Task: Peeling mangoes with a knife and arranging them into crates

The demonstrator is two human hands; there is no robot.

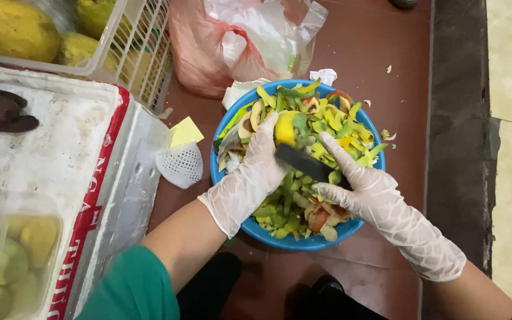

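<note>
My left hand [255,169], in a thin clear glove, grips a partly peeled yellow-green mango [290,128] over a blue bowl [294,242]. Beside it, my gloved right hand [367,192] holds a dark-bladed knife [303,162], with the index finger stretched along the blade and the blade laid against the fruit. The bowl stands on the reddish floor and is heaped with green, yellow and red peelings [294,210].
A white foam box [54,148] at left carries a clear tub of peeled fruit pieces [10,255] and a white basket of whole mangoes [131,44]. A pink plastic bag [232,41] lies behind the bowl. White foam netting [180,166] and a yellow paper [186,131] rest nearby.
</note>
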